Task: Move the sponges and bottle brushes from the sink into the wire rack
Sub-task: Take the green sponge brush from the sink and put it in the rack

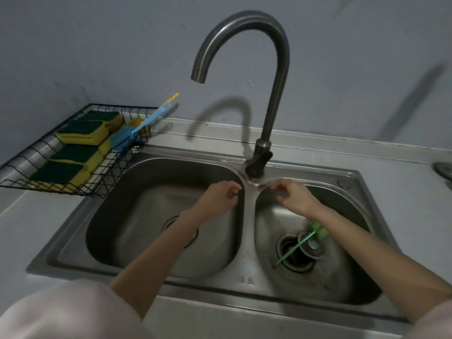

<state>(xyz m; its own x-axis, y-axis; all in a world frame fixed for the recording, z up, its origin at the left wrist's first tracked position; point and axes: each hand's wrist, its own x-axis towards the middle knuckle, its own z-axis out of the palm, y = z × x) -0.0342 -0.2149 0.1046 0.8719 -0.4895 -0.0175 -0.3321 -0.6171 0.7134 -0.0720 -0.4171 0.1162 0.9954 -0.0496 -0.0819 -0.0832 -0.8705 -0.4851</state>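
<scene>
The double-basin steel sink (247, 281) fills the centre and lower part of the frame, with the gooseneck faucet (274, 77) rising from the divider at upper centre. The wire rack (107, 177) sits at the left of the frame on the counter edge beside the left basin. It holds four yellow-and-green sponges (80, 130) lying flat in a row and a blue bottle brush (137, 129) leaning across its right end, handle pointing up and right past the rim. A green bottle brush (315, 232) lies in the right basin across the drain strainer (297, 250). The left hand (217, 200) hovers over the left basin, fingers loosely curled, grasping nothing. The right hand (296, 196) hovers over the right basin near the faucet base, fingers likewise curled and empty.
</scene>
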